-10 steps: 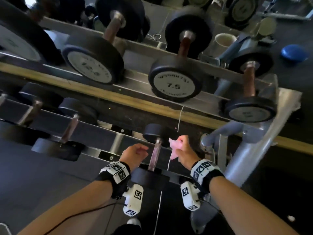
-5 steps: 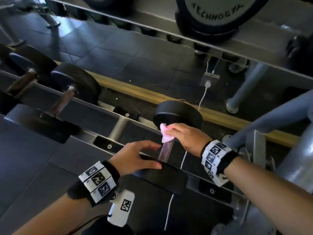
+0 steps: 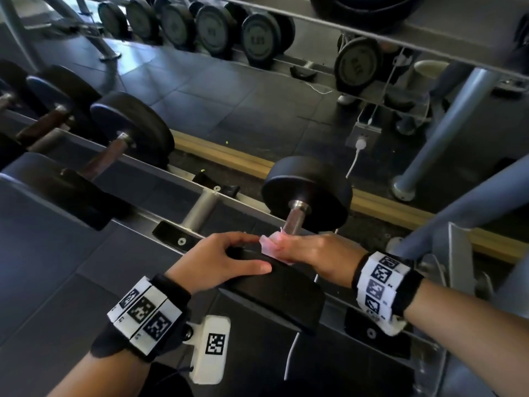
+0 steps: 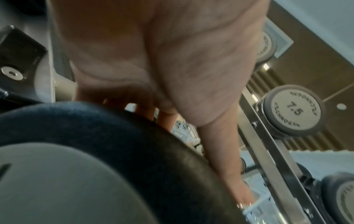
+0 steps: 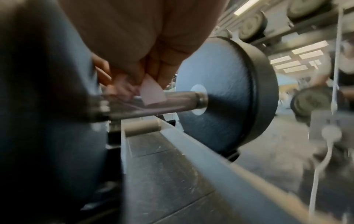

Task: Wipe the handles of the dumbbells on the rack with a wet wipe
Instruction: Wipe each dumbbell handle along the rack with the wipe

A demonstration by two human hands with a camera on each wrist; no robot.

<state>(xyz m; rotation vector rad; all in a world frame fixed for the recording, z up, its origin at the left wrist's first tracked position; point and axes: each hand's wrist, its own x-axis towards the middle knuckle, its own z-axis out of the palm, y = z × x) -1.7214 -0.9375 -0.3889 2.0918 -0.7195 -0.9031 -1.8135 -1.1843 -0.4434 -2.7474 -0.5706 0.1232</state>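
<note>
A black dumbbell lies on the lower rack rail (image 3: 200, 193). Its far head (image 3: 307, 193) and steel handle (image 3: 296, 222) show clearly. My right hand (image 3: 309, 253) grips the pink wet wipe (image 3: 270, 245) round the handle, close against the near head (image 3: 274, 290). The right wrist view shows the wipe (image 5: 153, 92) folded over the handle (image 5: 178, 100) under my fingers (image 5: 149, 68). My left hand (image 3: 217, 259) rests on the near head, thumb and fingers spread and fairly straight. In the left wrist view the thumb (image 4: 220, 151) lies along the head's rim (image 4: 114, 128).
More dumbbells (image 3: 131, 130) sit to the left on the same rail. An upper shelf (image 3: 400, 27) overhangs at the top. A grey rack leg (image 3: 446, 124) and a frame post (image 3: 463, 253) stand to the right. A white cable (image 3: 355, 159) hangs behind, in front of a mirror.
My right hand has slid the wipe down the handle from the far head to the near head. My left hand has settled onto the near head. The view has moved closer.
</note>
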